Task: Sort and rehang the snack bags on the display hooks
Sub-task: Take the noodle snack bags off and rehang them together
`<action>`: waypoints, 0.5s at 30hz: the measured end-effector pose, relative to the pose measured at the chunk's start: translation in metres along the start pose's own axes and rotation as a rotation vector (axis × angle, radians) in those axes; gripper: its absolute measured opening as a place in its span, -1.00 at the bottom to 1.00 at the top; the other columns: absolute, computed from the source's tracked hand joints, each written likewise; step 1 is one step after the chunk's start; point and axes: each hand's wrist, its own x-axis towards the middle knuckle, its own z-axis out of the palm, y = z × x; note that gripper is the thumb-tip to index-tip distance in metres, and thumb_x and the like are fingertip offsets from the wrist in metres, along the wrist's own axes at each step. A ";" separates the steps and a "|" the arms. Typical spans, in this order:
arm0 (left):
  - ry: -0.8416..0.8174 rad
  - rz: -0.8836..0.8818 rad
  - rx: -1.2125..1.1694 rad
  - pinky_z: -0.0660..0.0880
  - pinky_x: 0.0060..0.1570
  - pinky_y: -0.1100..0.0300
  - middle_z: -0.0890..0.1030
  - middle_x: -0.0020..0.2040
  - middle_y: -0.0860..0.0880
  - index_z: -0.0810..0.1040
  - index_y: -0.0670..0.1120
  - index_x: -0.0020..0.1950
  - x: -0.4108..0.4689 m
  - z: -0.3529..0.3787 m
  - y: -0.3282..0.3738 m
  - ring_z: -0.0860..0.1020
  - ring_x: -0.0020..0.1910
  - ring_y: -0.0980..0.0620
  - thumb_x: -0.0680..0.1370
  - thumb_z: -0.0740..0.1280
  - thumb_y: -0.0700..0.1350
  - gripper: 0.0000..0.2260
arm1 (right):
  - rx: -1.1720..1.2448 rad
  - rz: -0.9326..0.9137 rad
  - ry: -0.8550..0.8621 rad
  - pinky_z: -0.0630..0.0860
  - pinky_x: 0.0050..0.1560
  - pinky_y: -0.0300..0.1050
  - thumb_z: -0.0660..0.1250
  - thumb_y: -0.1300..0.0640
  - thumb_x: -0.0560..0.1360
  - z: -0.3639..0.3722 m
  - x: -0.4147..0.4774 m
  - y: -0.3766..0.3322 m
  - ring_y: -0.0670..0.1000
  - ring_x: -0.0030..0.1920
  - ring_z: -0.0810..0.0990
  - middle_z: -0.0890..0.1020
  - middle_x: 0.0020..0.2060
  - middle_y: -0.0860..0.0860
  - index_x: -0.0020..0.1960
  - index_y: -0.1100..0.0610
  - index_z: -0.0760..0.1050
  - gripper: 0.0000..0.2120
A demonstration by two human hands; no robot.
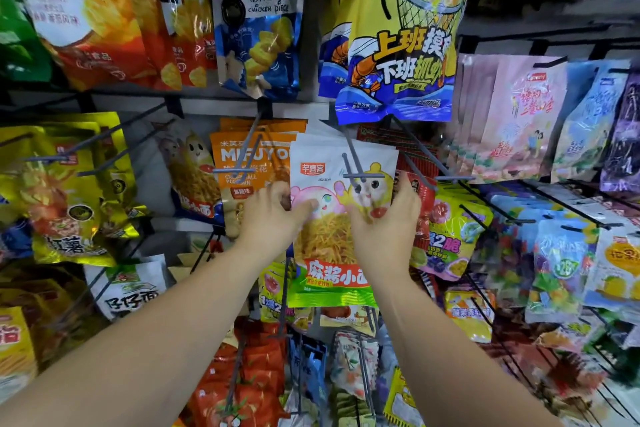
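One white snack bag [325,239] between left hand [270,215] and right hand [388,222].

Chip bags [86,10] cut off, 12 o'clock. Packets [571,378] at 4 o'clock blurred. Rear bags [313,135] mostly hidden behind noodle bag [332,246].

2 hands [268,218], 1 stack white noodle bags [322,152], 1 stack orange popcorn bags [228,156], bag nos. unclear

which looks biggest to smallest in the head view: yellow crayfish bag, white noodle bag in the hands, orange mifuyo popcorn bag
1. yellow crayfish bag, even with its top cut off
2. white noodle bag, seemingly nearer the camera, which may enlarge it
3. orange popcorn bag, partly hidden, so full size unsure
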 end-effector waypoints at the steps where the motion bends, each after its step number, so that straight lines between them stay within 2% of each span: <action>1: -0.005 -0.019 -0.043 0.35 -0.32 0.10 0.59 -0.30 0.01 0.53 -0.08 -0.21 -0.003 0.000 -0.007 0.51 -0.29 -0.02 0.51 0.49 0.09 -0.71 | -0.021 -0.019 -0.011 0.21 0.32 -0.33 0.53 0.03 0.48 0.001 -0.010 0.001 0.00 0.51 0.25 0.23 0.54 0.03 0.62 0.09 0.14 -0.15; 3: -0.012 -0.055 -0.151 0.50 -0.25 -0.01 0.58 -0.36 0.02 0.54 -0.06 -0.29 -0.009 -0.002 -0.017 0.56 -0.32 -0.04 0.50 0.51 0.03 -0.72 | -0.097 -0.073 -0.037 0.24 0.32 -0.32 0.52 -0.01 0.49 0.008 -0.028 0.003 -0.02 0.55 0.18 0.15 0.56 -0.01 0.61 0.04 0.15 -0.17; 5: -0.026 -0.052 -0.217 0.57 -0.25 -0.06 0.59 -0.39 -0.01 0.55 -0.04 -0.31 -0.012 -0.007 -0.025 0.59 -0.35 -0.04 0.48 0.54 0.04 -0.72 | -0.167 -0.146 -0.008 0.31 0.44 -0.12 0.53 -0.02 0.47 0.017 -0.038 0.003 0.07 0.58 0.15 0.15 0.57 0.09 0.58 0.05 0.25 -0.22; 7: -0.057 -0.042 -0.212 0.53 -0.29 0.09 0.62 -0.34 -0.04 0.58 -0.06 -0.25 -0.012 -0.014 -0.032 0.58 -0.34 0.04 0.47 0.55 0.07 -0.73 | -0.194 -0.227 0.064 0.27 0.50 0.10 0.53 0.00 0.45 0.028 -0.046 -0.001 0.19 0.54 0.24 0.28 0.51 0.18 0.49 0.08 0.39 -0.33; 9: -0.054 -0.067 -0.207 0.48 -0.28 0.12 0.63 -0.29 -0.04 0.58 -0.02 -0.20 -0.010 -0.025 -0.048 0.57 -0.32 0.03 0.48 0.52 0.05 -0.79 | -0.214 -0.363 0.085 0.31 0.41 0.12 0.48 0.02 0.46 0.042 -0.054 -0.006 0.20 0.38 0.40 0.48 0.34 0.16 0.31 0.11 0.55 -0.54; 12: -0.012 -0.123 -0.250 0.54 -0.19 0.04 0.63 -0.25 -0.04 0.56 0.02 -0.19 -0.007 -0.052 -0.079 0.60 -0.24 -0.03 0.51 0.49 0.01 -0.84 | -0.175 -0.502 -0.127 0.41 0.24 -0.04 0.38 0.02 0.51 0.071 -0.071 -0.022 0.09 0.18 0.50 0.58 0.10 0.05 0.11 0.11 0.62 -0.76; 15: 0.061 -0.169 -0.212 0.52 -0.20 0.12 0.64 -0.23 0.01 0.57 0.00 -0.12 0.002 -0.087 -0.111 0.61 -0.23 0.05 0.53 0.48 -0.03 -0.88 | -0.062 -0.447 -0.370 0.46 0.27 -0.07 0.31 0.02 0.54 0.108 -0.081 -0.051 0.04 0.19 0.54 0.59 0.12 0.00 0.17 0.10 0.60 -0.73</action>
